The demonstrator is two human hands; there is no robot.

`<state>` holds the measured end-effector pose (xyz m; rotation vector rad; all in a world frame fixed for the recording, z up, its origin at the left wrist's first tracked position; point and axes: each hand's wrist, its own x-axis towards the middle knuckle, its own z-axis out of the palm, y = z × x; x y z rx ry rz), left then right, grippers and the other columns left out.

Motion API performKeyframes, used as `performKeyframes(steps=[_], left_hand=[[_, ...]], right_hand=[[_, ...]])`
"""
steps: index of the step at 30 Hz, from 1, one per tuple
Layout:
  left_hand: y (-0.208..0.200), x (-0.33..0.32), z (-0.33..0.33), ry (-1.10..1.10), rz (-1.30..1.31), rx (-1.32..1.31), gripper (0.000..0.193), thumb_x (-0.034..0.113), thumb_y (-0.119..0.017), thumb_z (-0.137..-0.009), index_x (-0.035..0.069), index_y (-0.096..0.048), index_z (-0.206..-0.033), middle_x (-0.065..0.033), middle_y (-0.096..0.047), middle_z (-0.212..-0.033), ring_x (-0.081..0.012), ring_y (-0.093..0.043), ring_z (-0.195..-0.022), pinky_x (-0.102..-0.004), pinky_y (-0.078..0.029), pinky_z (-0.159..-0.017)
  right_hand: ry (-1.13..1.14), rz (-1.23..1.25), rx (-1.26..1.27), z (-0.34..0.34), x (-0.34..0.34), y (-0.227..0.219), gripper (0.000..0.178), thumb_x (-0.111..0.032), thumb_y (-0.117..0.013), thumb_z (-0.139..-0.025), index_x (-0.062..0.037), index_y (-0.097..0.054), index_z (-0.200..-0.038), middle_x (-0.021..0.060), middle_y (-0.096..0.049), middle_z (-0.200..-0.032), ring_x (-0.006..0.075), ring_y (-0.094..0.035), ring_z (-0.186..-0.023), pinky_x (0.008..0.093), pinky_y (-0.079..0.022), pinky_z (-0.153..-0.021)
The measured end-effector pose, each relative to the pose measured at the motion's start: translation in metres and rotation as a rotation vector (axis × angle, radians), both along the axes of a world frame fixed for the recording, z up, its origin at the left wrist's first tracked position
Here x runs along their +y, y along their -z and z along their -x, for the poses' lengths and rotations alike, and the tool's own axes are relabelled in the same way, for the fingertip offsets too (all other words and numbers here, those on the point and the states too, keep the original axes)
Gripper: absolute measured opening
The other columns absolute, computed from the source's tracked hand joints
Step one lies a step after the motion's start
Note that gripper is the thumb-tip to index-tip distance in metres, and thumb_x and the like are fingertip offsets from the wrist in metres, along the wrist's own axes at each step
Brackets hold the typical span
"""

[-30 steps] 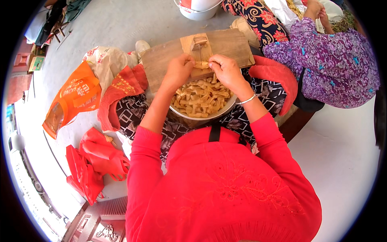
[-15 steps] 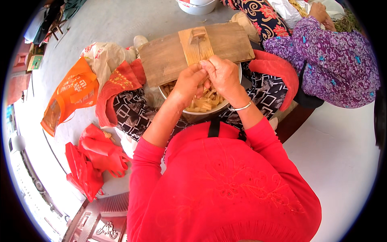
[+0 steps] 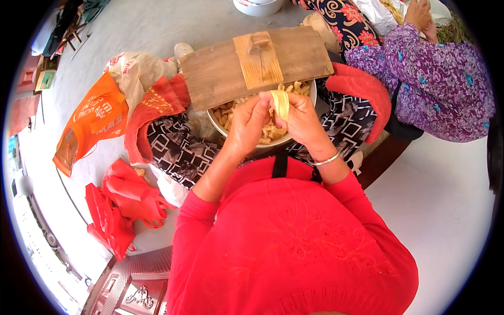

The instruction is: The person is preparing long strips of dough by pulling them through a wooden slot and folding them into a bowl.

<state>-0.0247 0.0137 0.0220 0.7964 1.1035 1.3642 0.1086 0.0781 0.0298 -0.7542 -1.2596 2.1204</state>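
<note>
A metal basin (image 3: pixel 216 126) sits between my knees, holding many pale yellow-brown cut pieces (image 3: pixel 272 132). Above it my right hand (image 3: pixel 301 119) is closed on a flat, pale yellow strip (image 3: pixel 282 106) that bends over its fingers. My left hand (image 3: pixel 249 119) is closed too, its thumb and fingertips meeting the strip's left side; the part within its grip is hidden. Across the far side of the basin lies a wooden board (image 3: pixel 210 71) with a lighter crosspiece (image 3: pixel 261 68) and a small raised block (image 3: pixel 258 42).
Beside my left leg are an orange bag (image 3: pixel 94 118), a beige plastic bag (image 3: pixel 139 76) and red bags (image 3: pixel 134 194). Red cloth (image 3: pixel 362 92) covers my right knee. A person in a purple patterned top (image 3: pixel 441 84) sits at the right. A white basin (image 3: pixel 257 7) stands beyond the board.
My hands have drawn slightly apart and turned, and the bent yellow strip now shows between them. My right hand has shifted slightly right and nearer; more of the board's crosspiece is visible.
</note>
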Motion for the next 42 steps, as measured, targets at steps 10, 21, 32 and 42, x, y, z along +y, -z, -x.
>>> performKeyframes(steps=[10,21,32,42], left_hand=[[0.002,0.003,-0.001,0.104,0.161,-0.145,0.012,0.010,-0.054,-0.094,0.002,-0.058,-0.101,0.0046,-0.049,-0.074,-0.0059,-0.043,-0.066,-0.0219,-0.038,-0.058],[0.028,-0.008,-0.004,-0.210,-0.433,1.248,0.025,0.007,-0.064,-0.075,0.002,-0.064,-0.100,-0.0098,-0.066,-0.092,-0.0304,-0.061,-0.089,-0.0403,-0.048,-0.076],[-0.008,-0.015,0.001,0.129,-0.171,0.901,0.036,0.009,-0.061,-0.085,-0.002,-0.055,-0.119,-0.0213,-0.061,-0.112,-0.0390,-0.058,-0.101,-0.0421,-0.047,-0.087],[0.035,0.005,-0.026,-0.091,0.191,-0.020,0.028,0.028,-0.045,-0.100,0.003,-0.058,-0.102,0.0006,-0.045,-0.059,-0.0081,-0.039,-0.051,-0.0231,-0.033,-0.047]], right_hand=[[0.291,-1.202,-0.646,0.005,0.015,-0.004,0.025,-0.012,-0.063,-0.084,-0.0089,-0.069,-0.108,0.0093,-0.065,-0.075,0.0268,-0.063,-0.065,0.0348,-0.048,-0.060],[-0.062,-0.032,-0.384,-0.021,-0.004,0.048,0.027,-0.026,-0.057,-0.096,-0.0021,-0.068,-0.095,0.0034,-0.067,-0.086,0.0145,-0.063,-0.079,0.0263,-0.048,-0.074],[0.078,-0.511,-0.401,-0.015,-0.013,0.035,0.011,-0.003,-0.061,-0.082,0.0044,-0.065,-0.090,0.0117,-0.058,-0.112,0.0260,-0.053,-0.108,0.0352,-0.043,-0.089],[0.315,-0.670,-0.368,-0.009,-0.012,0.022,0.005,0.001,-0.060,-0.081,0.0032,-0.064,-0.081,0.0192,-0.056,-0.113,0.0293,-0.055,-0.105,0.0354,-0.044,-0.089]])
